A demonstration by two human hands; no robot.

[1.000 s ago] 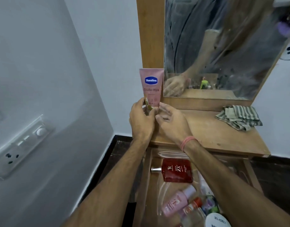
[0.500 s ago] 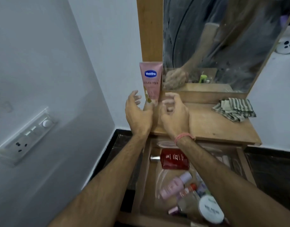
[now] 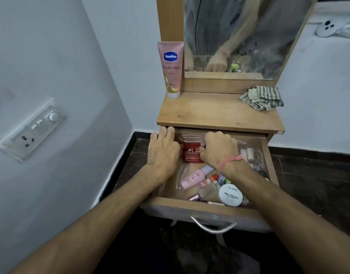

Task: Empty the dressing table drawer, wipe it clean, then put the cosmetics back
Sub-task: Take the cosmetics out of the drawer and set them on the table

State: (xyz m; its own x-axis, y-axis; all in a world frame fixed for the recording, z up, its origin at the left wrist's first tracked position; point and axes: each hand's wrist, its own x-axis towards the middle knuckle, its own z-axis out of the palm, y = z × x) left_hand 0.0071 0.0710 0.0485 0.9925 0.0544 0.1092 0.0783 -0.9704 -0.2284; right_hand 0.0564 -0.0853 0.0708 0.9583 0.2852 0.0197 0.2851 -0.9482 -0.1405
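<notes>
The wooden drawer (image 3: 201,205) stands pulled out, holding several cosmetics. A red perfume bottle (image 3: 191,154) lies at its back left. My right hand (image 3: 219,150) curls its fingers over the bottle's right end. My left hand (image 3: 163,149) lies flat with straight fingers on the drawer's left side, against the bottle's left end. Nearer the front lie a pink bottle (image 3: 195,177), a clear glass bottle (image 3: 208,191) and a white nail polish remover tub (image 3: 231,195). A pink Vaseline tube (image 3: 171,69) stands upright on the tabletop (image 3: 215,113) at the back left.
A striped cloth (image 3: 262,97) lies crumpled on the tabletop's back right. A mirror (image 3: 243,34) rises behind the tabletop. A switch panel (image 3: 31,129) sits on the left wall. The floor below is dark, and a metal handle (image 3: 211,226) hangs on the drawer front.
Both hands have left the Vaseline tube, which stays standing on the tabletop, and have come down into the drawer onto the red bottle.
</notes>
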